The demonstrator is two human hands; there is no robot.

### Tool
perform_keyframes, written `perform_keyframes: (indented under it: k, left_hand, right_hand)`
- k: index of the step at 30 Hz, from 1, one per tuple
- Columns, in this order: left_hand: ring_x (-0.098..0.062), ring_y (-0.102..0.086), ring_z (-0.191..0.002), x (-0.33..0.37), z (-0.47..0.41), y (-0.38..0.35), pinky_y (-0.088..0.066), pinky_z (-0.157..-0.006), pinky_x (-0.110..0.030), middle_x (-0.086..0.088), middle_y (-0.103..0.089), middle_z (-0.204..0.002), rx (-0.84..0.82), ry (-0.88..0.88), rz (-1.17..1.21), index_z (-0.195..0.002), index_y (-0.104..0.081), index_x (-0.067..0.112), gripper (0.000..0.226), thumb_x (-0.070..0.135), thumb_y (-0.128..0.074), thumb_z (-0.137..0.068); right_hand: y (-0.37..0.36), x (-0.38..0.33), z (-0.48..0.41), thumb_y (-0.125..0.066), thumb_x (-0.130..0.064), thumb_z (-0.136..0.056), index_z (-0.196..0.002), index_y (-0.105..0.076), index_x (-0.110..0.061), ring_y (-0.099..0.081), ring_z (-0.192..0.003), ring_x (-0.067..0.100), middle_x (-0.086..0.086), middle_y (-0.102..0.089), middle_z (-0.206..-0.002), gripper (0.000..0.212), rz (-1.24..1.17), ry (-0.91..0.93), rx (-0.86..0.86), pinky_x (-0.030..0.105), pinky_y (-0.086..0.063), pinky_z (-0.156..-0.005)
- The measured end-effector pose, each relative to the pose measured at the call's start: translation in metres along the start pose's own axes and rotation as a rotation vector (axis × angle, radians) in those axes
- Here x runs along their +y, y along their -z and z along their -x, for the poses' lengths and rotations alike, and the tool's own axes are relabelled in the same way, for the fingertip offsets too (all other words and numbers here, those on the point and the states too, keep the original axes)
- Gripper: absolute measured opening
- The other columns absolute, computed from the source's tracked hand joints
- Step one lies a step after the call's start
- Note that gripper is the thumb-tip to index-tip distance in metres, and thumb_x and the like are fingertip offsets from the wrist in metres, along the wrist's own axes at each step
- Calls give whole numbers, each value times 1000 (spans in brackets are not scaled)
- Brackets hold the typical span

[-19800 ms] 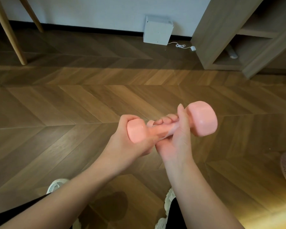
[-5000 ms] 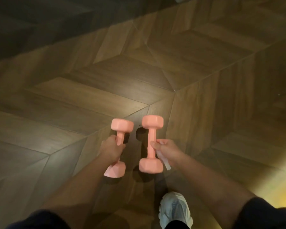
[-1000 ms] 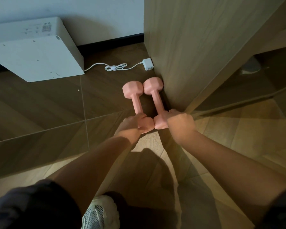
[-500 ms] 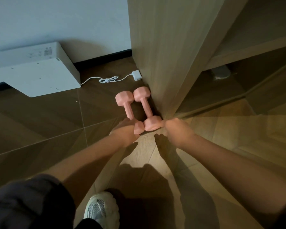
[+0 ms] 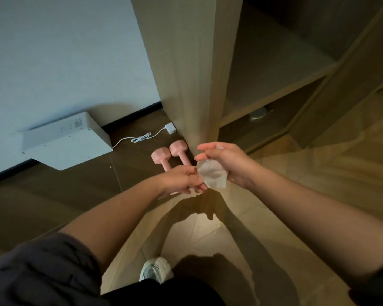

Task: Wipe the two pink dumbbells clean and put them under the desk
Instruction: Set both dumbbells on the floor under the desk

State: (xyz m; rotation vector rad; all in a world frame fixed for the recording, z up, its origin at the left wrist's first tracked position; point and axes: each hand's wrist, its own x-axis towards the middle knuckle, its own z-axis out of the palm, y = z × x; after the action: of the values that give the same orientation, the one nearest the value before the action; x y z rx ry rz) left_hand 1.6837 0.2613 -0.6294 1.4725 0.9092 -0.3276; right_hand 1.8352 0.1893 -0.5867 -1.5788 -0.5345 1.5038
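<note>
Two pink dumbbells lie side by side on the wooden floor, the left dumbbell [image 5: 161, 157] and the right dumbbell [image 5: 179, 149], tight against the foot of the desk's wooden side panel [image 5: 181, 74]. Their near ends are hidden behind my left hand [image 5: 181, 180]. Both hands hover above the floor in front of them. My right hand [image 5: 227, 162] pinches a crumpled white wipe [image 5: 211, 174]. The relaxed fingers of my left hand touch the wipe's lower left edge.
A white flat box [image 5: 64, 144] leans at the wall on the left, with a white cable [image 5: 142, 138] and plug [image 5: 170, 128] beside it. The desk's open shelves [image 5: 274, 62] are on the right; a round object [image 5: 258, 113] lies low inside. My shoe [image 5: 156, 269] is below.
Both hands have let go of the dumbbells and lifted away from them. The dumbbells stay on the floor by the panel. The wipe now shows in my right hand, with my left hand touching it.
</note>
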Motion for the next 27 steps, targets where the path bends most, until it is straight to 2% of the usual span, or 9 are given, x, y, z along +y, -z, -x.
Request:
perform_keyframes:
  k: [2, 4, 9, 11, 13, 16, 19, 24, 27]
  left_hand:
    - [-11, -68, -86, 11, 14, -5, -49, -99, -42, -3, -69, -90, 50, 7, 38, -94, -62, 12, 11, 17, -54, -100]
    - [-9, -67, -79, 23, 37, -8, -53, -93, -38, -1, -67, -83, 106, 26, 101, -87, -61, 12, 13, 19, -57, -98]
    - [-13, -67, -82, 61, 113, -9, -55, -90, -34, -6, -70, -91, 176, 75, 273, -100, -68, 8, 12, 13, -60, -93]
    - [-15, -68, -83, 82, 148, -12, -56, -88, -33, -9, -70, -94, 197, 83, 322, -105, -67, 5, 15, 11, -59, -93]
    - [-15, -68, -81, 102, 187, -15, -56, -83, -31, -7, -71, -90, 225, 91, 364, -97, -67, 9, 10, 11, -57, -95]
    - [-12, -70, -78, 129, 249, -19, -56, -80, -30, -3, -72, -87, 282, 104, 406, -90, -65, 16, 13, 14, -55, -97]
    - [-11, -71, -79, 146, 312, -24, -57, -82, -30, -4, -73, -90, 315, 114, 405, -94, -66, 10, 13, 14, -54, -98]
    - [-15, -73, -86, 156, 407, -29, -57, -88, -34, -11, -75, -93, 408, 125, 427, -100, -63, -4, 18, 11, -54, -96]
    - [-17, -73, -86, 152, 463, -30, -58, -82, -31, -10, -75, -92, 479, 92, 526, -85, -61, 5, 15, 13, -56, -96]
  right_hand:
    - [0, -13, 15, -65, -9, -90, -96, -69, -20, -66, -103, 26, 13, -70, -113, 14, -39, -2, 30, 34, -56, -84]
    - [-1, -27, 36, -65, -9, -90, -99, -68, -19, -67, -99, 24, 13, -69, -113, 14, -86, -44, 62, 31, -57, -79]
    - [-11, -65, 106, -69, -11, -89, -108, -69, -16, -70, -85, 15, 5, -70, -101, 20, -147, -163, 137, 24, -56, -60]
    - [-16, -81, 136, -68, -18, -92, -113, -68, -19, -69, -90, 15, 2, -70, -104, 21, -87, -182, 175, 24, -55, -61]
    - [-19, -100, 171, -66, -24, -93, -116, -67, -20, -68, -92, 14, 1, -69, -105, 24, -44, -192, 174, 25, -55, -64]
    - [-24, -133, 226, -70, -25, -90, -108, -67, -19, -67, -99, 17, 3, -69, -107, 19, 9, -213, 92, 29, -58, -73]
    - [-38, -164, 274, -76, -23, -84, -101, -67, -22, -67, -100, 17, 2, -68, -108, 19, 131, -230, 56, 28, -59, -79]
    - [-78, -205, 332, -71, -5, -88, -111, -66, -13, -68, -92, 10, 0, -66, -113, 25, 83, -293, -70, 19, -57, -65]
    - [-110, -216, 360, -67, -4, -90, -117, -63, -9, -67, -103, 14, 4, -62, -127, 27, 62, -343, -218, 26, -57, -84]
